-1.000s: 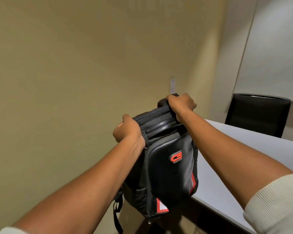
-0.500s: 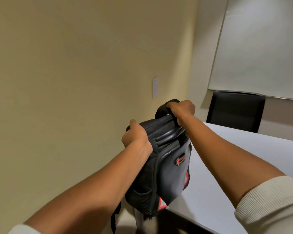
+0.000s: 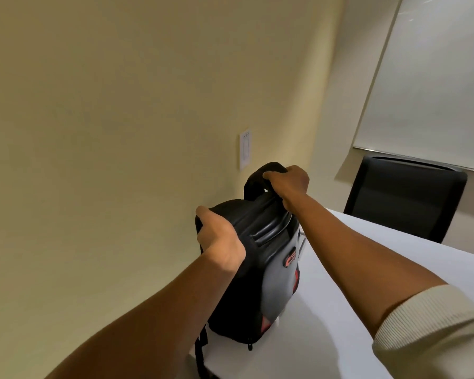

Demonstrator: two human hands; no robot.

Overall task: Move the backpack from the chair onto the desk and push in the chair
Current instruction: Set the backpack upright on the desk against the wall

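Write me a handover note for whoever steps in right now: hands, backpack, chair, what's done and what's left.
Left hand: gripping the backpack's top left edge.
Right hand: closed on its top handle.
Backpack: upright at the desk's near-left corner, seemingly resting on it; a strap hangs over the edge.
Done: bag is off the chair and at the desk.
Left: let go, and push in that chair, which is out of view. The black chair at the far side is another one.

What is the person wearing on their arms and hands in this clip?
Both hands, left and right, are bare: no gloves, rings or watch show. The forearms are uncovered too. A cream, finely ribbed knit sleeve is pushed up on the right arm. The left arm shows no sleeve within the frame.
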